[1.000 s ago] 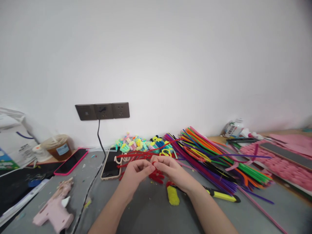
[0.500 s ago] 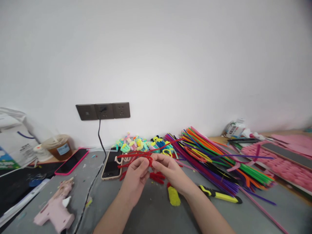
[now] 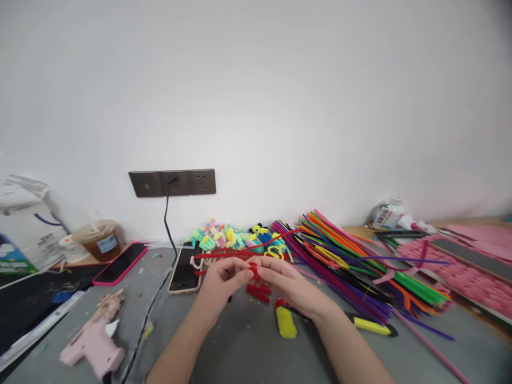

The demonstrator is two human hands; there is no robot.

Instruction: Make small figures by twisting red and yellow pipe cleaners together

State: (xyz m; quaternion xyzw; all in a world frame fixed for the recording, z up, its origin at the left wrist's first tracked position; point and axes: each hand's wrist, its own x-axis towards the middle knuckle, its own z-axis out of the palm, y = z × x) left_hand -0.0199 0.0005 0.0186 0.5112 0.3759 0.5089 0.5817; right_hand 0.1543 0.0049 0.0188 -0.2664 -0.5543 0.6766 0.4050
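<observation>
Between the fingertips of both hands is a small bent red pipe cleaner piece (image 3: pixel 254 270), partly covered by the fingers. My left hand (image 3: pixel 224 280) pinches it from the left, thumb against forefinger. From the other side my right hand (image 3: pixel 290 285) grips it the same way. Just beneath the hands, red pipe cleaner pieces (image 3: pixel 259 293) lie on the grey table. A yellow fuzzy piece with a red end (image 3: pixel 286 321) rests below my right hand. Long red pipe cleaners (image 3: pixel 224 254) stretch across behind the fingers.
A large bundle of coloured pipe cleaners (image 3: pixel 336 256) lies at right, with a yellow-black utility knife (image 3: pixel 372 325) before it. Small pastel figures (image 3: pixel 224 236) stand near the wall. Left are a phone (image 3: pixel 185 272), a black cable (image 3: pixel 154 298), a pink glue gun (image 3: pixel 96 341) and a drink cup (image 3: pixel 100 242).
Both hands have shifted slightly right and drawn closer together around the red piece. My right forearm now covers more of the utility knife. The view has turned a little.
</observation>
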